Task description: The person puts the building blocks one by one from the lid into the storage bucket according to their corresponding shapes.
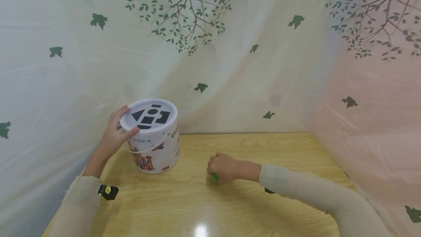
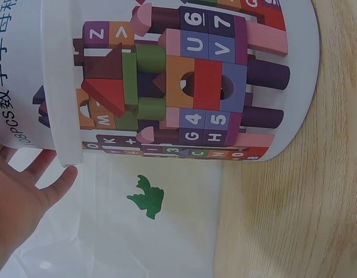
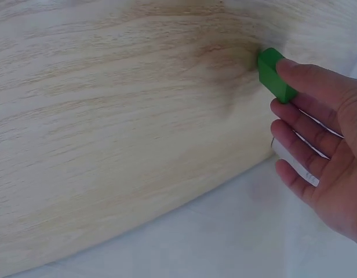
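A white toy-block bucket (image 1: 154, 145) stands upright on the left of the table, its lid (image 1: 171, 111) on, with dark block-shaped cutouts in the top. My left hand (image 1: 113, 134) grips the lid's left edge, thumb at the front and fingers farther back. In the left wrist view, the fingertips (image 2: 65, 176) lie along the lid rim, beside the printed picture of letter blocks. To the right of the bucket, my right hand (image 1: 225, 167) pinches a small green block (image 3: 275, 75) between thumb and forefinger, close over the wood. The other fingers are loosely bent.
The wooden table (image 1: 184, 200) has its back edge against a pale curtain (image 1: 223, 112) printed with leaves and branches. A thin white handle (image 1: 144, 151) hangs across the bucket's front. A small black wrist camera (image 1: 108, 192) sits at my left cuff.
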`<state>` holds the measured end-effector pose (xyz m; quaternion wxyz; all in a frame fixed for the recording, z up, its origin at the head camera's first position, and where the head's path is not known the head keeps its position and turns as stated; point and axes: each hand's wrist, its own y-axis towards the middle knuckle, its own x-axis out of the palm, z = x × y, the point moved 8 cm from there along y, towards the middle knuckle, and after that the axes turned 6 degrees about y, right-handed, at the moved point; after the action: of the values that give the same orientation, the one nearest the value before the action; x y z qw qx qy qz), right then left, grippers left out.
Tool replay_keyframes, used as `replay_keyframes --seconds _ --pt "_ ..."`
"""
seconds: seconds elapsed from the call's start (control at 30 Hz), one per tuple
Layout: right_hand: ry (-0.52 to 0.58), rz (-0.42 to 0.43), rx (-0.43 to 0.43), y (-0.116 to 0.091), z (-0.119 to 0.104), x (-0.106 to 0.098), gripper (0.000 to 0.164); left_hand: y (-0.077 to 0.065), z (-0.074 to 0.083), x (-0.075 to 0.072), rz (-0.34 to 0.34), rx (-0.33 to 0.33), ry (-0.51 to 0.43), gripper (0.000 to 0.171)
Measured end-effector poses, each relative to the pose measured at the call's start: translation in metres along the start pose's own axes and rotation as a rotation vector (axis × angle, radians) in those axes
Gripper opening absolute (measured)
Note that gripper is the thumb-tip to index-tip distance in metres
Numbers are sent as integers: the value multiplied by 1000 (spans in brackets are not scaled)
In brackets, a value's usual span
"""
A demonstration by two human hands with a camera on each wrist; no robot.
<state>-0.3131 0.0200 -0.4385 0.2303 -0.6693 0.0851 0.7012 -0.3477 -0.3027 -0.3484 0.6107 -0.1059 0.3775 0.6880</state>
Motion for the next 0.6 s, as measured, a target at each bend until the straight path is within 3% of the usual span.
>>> replay_keyframes --seconds 0.2,0.47,0.6 --pt "43 67 10 0 11 -12 28 0 -1 1 3 -5 3 87" --pt "155 285 -48 -4 27 -55 21 2 0 -1 7 1 -3 87" --pt "178 346 -34 -4 38 -74 24 3 0 0 6 7 -3 87"
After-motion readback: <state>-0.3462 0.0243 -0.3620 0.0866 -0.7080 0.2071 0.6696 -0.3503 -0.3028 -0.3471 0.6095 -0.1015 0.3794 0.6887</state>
